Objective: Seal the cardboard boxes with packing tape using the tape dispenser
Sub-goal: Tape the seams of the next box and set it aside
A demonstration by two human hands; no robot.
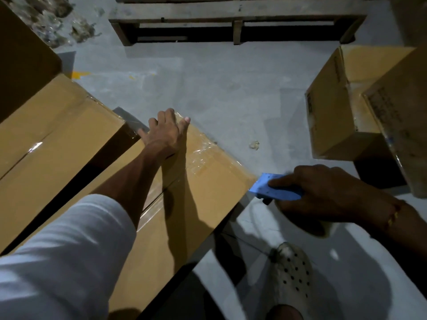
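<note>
Head view: our left hand [165, 130] lies flat, fingers spread, pressing the far end of the cardboard box [196, 192] in front of us. The box's long axis runs from lower left to upper right, with a clear tape strip [152, 204] along its centre seam. Our right hand [323, 192] grips the blue tape dispenser [275, 187], fingers curled round it; its nose points left, just at the box's right corner. A second taped box [53, 135] sits alongside on the left. More boxes [335, 107] at right, wooden pallet [235, 26] beyond.
</note>
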